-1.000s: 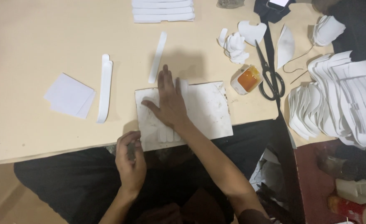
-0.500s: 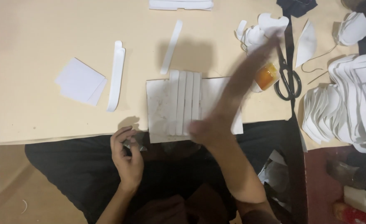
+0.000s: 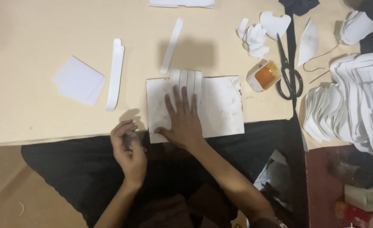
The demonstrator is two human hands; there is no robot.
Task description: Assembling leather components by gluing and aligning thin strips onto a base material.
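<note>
Four strips (image 3: pixel 186 80) already sit side by side on the board (image 3: pixel 220 105) mid-desk (image 3: pixel 34 33). Left hand (image 3: pixel 129 147) hovers curled around something small, can't tell what. Right hand (image 3: pixel 184 120) presses flat, fingers spread, on the strips. Loose strips (image 3: pixel 114 78) left of the board and the big stack (image 3: pixel 355 101) far right look undone.

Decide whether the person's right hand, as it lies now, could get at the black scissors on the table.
Probably yes. The right hand lies flat on the white strips, and the scissors lie to its right on open table; only the small orange-filled jar stands near that path.
</note>
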